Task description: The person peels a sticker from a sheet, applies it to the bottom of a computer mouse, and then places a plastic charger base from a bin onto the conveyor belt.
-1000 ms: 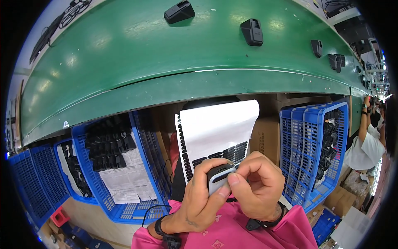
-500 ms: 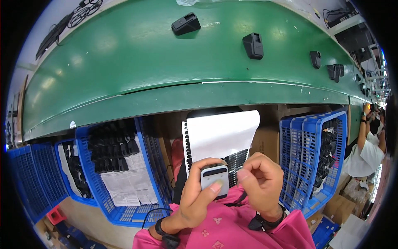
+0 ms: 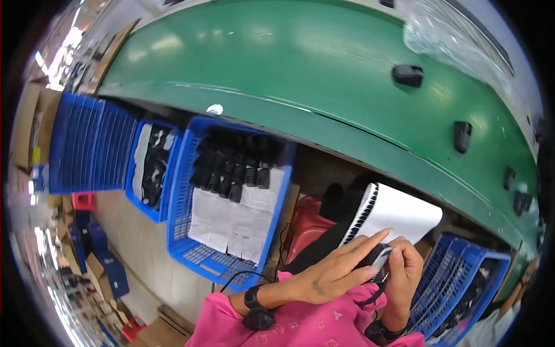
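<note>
Pink sleeves come in from the lower edge, and both hands meet low and right of centre over a small dark device with a pale grey face (image 3: 378,257). The left hand (image 3: 335,272) lies across the near side of the device, its fingers stretched out flat along the top, and a black watch band (image 3: 254,302) circles that wrist. The right hand (image 3: 403,272) wraps around the device from the right, fingers curled about its edge, so the device is grasped between the two hands, close to the person's chest. A thin black cord hangs in a loop below it.

Just beyond the hands stands a white sheet with a strip of black bars along its left edge (image 3: 399,213), tilted, leaning near a red bag (image 3: 309,222). To the left sits a blue plastic mesh crate (image 3: 191,231) with rows of small black parts (image 3: 237,165) at its far end and white paper sheets at its near end. Farther left is a second, narrower blue crate (image 3: 151,168) of black parts. At the lower right stands another blue crate (image 3: 462,289). Across the far side runs a wide green conveyor belt (image 3: 277,63) carrying several black devices (image 3: 407,76) spaced well apart.
</note>
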Motion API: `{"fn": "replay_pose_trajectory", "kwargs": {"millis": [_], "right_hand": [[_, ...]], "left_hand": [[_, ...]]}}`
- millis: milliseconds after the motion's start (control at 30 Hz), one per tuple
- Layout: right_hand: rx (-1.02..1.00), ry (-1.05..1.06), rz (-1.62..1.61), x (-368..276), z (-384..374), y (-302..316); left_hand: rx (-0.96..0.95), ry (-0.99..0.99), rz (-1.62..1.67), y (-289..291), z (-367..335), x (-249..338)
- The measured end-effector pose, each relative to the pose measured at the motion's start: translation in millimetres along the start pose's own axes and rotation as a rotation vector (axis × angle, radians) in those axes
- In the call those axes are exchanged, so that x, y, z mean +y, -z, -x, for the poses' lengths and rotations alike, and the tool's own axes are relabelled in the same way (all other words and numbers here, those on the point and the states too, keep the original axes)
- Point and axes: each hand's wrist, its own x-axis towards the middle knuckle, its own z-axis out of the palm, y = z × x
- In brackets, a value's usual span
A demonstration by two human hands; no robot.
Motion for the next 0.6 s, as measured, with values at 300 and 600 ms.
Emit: {"fn": "replay_pose_trajectory", "kwargs": {"millis": [300,600], "right_hand": [[-0.049,-0.075,-0.084,11,-13,-10],[0.093,-0.052,-0.02,13,-21,7]], "left_hand": [[1.137,0.124,-0.118,113,79,-113],[1.142,0.497,-1.203,193,96,-254]]}}
